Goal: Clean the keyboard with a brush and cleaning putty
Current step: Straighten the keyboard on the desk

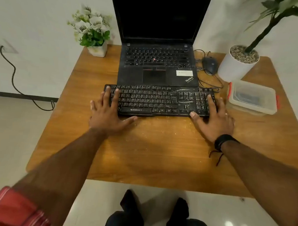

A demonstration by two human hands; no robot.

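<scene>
Head view: left hand [108, 110] and right hand [212, 116], each grip spread flat, rest on the dusty keyboard [159, 100] on the counter [151, 148]. Sliding it may bump the laptop [158, 66] just behind.

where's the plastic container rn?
In the head view, the lidded container sits at the table's right edge, just right of the keyboard and right hand, in front of the white plant pot.

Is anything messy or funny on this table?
Yes. The keyboard is dusty, with whitish smears across its keys, and pale crumbs speckle the table in front of it. The laptop looks dusty too. Nothing is spilled or tipped.
</scene>
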